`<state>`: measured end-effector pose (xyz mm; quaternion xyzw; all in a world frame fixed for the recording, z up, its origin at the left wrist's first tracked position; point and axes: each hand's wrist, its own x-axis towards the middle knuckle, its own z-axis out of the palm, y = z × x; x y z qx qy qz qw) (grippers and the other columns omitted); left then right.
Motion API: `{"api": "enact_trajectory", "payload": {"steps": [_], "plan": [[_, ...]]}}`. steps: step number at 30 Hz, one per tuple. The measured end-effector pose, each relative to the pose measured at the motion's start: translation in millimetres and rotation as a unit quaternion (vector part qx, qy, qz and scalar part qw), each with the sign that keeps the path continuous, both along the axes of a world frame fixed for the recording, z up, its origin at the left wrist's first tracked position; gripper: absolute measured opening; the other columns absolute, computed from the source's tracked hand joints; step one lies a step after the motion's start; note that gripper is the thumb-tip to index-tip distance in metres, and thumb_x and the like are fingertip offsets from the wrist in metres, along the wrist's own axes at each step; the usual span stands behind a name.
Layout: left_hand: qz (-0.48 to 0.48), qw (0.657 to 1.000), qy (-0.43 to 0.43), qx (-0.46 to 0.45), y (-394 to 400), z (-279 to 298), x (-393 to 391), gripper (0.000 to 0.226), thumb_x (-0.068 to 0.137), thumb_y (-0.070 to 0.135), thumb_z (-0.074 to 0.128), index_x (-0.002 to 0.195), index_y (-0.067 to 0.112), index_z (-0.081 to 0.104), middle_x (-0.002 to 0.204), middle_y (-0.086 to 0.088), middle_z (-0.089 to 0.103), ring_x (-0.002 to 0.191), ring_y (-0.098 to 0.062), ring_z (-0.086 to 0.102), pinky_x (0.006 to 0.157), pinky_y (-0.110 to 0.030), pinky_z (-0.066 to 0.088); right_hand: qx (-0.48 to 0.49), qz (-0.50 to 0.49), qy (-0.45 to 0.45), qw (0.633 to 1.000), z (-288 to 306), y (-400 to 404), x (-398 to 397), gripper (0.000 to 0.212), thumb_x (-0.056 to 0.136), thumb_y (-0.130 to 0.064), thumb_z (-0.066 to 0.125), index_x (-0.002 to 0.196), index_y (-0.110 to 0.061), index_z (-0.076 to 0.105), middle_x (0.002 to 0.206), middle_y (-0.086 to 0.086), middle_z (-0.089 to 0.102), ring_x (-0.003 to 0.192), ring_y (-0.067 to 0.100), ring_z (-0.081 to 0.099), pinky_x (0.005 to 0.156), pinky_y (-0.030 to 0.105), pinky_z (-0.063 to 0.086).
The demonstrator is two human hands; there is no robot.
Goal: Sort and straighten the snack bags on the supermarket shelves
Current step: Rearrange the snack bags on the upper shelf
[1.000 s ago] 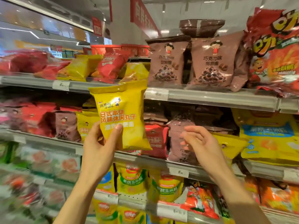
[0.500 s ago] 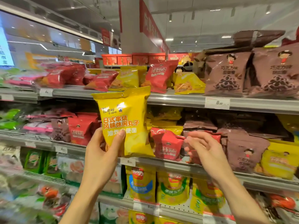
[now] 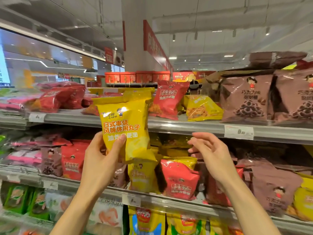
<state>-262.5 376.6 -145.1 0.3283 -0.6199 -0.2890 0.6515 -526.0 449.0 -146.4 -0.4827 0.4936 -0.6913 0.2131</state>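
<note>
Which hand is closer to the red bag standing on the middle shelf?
Right. The right hand hangs open just above the red bag, slightly to its right, not touching. The left hand is further off to the left, holding the yellow bag up.

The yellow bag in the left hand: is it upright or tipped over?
Upright: the yellow bag shows its print level, sealed top up, gripped by the left hand.

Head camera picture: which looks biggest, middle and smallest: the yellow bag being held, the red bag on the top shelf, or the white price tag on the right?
1. Held yellow bag, though it is nearest the camera.
2. Red bag.
3. Price tag.
</note>
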Motion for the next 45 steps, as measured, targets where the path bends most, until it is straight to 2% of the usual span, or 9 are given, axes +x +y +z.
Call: {"api": "enact_trajectory", "payload": {"steps": [6,10,13,16,20,25,32,41,45], "plan": [[-0.009,1.000,-0.007,-0.026,-38.3,30.2,-17.0,0.018,0.094,0.038,0.070,0.107,0.027,0.069,0.093,0.010,0.076,0.077,-0.003,0.069,0.068,-0.023,0.050,-0.031,-0.028,0.026,0.999,36.2,-27.2,-14.7,0.015,0.096,-0.019,0.069,0.111,-0.018,0.070,0.102,0.013,0.075,0.082,0.016,0.075,0.081,0.034,0.062],[-0.013,0.999,-0.013,-0.050,-69.7,51.9,-17.8,0.015,0.095,0.036,0.069,0.107,0.028,0.068,0.092,0.014,0.075,0.077,0.001,0.070,0.061,-0.011,0.049,-0.043,-0.054,0.060,0.996,59.8,-43.3,-12.2,0.015,0.096,-0.019,0.070,0.111,-0.015,0.069,0.105,0.010,0.074,0.080,0.013,0.073,0.075,0.030,0.063],[-0.033,0.997,-0.012,-0.067,-92.4,68.8,-18.2,0.015,0.095,0.036,0.068,0.108,0.027,0.067,0.092,0.010,0.075,0.077,-0.003,0.069,0.067,-0.022,0.054,-0.038,-0.100,0.116,0.987,76.8,-56.6,-10.0,0.017,0.095,-0.027,0.071,0.111,-0.023,0.067,0.103,0.006,0.074,0.084,0.011,0.074,0.078,0.031,0.061],[-0.052,0.996,-0.022,-0.073,-115.0,84.1,-18.8,0.019,0.096,0.036,0.068,0.110,0.024,0.065,0.090,0.006,0.074,0.075,-0.009,0.069,0.065,-0.029,0.053,0.005,-0.166,0.177,0.970,94.0,-72.9,-3.4,0.027,0.093,-0.038,0.071,0.118,-0.028,0.065,0.106,-0.005,0.073,0.092,0.012,0.072,0.085,0.036,0.059],[-0.070,0.995,-0.035,-0.068,-143.3,97.1,-15.2,0.028,0.094,0.044,0.070,0.115,0.028,0.064,0.095,0.006,0.074,0.085,-0.020,0.072,0.074,-0.046,0.061,0.079,-0.256,0.264,0.927,117.0,-100.2,8.4,0.039,0.096,-0.045,0.065,0.128,-0.023,0.058,0.106,-0.009,0.064,0.086,0.006,0.062,0.068,0.024,0.047],[-0.074,0.992,-0.064,-0.075,-161.7,100.8,-7.6,0.035,0.086,0.061,0.064,0.108,0.035,0.064,0.092,0.008,0.074,0.085,-0.024,0.071,0.079,-0.058,0.059,0.215,-0.309,0.323,0.868,128.1,-139.3,10.5,0.065,0.096,-0.061,0.056,0.137,-0.012,0.048,0.126,0.007,0.065,0.115,0.030,0.063,0.094,0.041,0.052],[-0.092,0.991,-0.071,-0.059,-166.4,103.0,0.3,0.031,0.095,0.052,0.065,0.119,0.032,0.063,0.101,0.013,0.074,0.092,-0.013,0.072,0.083,-0.050,0.061,0.239,-0.283,0.269,0.889,127.0,-168.2,19.2,0.114,0.067,-0.089,0.055,0.145,-0.008,0.042,0.131,0.008,0.067,0.117,0.032,0.065,0.099,0.048,0.054],[-0.086,0.993,-0.059,-0.063,-162.9,98.8,8.8,0.028,0.097,0.047,0.064,0.117,0.027,0.064,0.097,0.010,0.073,0.088,-0.008,0.070,0.084,-0.047,0.060,0.151,-0.273,0.219,0.924,124.9,-168.1,20.8,0.074,0.077,-0.062,0.077,0.129,-0.017,0.049,0.112,-0.004,0.069,0.099,0.022,0.070,0.093,0.047,0.057],[-0.085,0.993,-0.046,-0.068,-159.1,102.8,6.6,0.020,0.097,0.046,0.064,0.106,0.029,0.065,0.079,0.007,0.074,0.074,-0.011,0.071,0.081,-0.051,0.060,0.083,-0.273,0.197,0.938,130.4,-157.8,21.7,0.091,0.066,-0.067,0.076,0.139,-0.022,0.046,0.118,-0.007,0.070,0.099,0.022,0.073,0.090,0.050,0.060]]}}
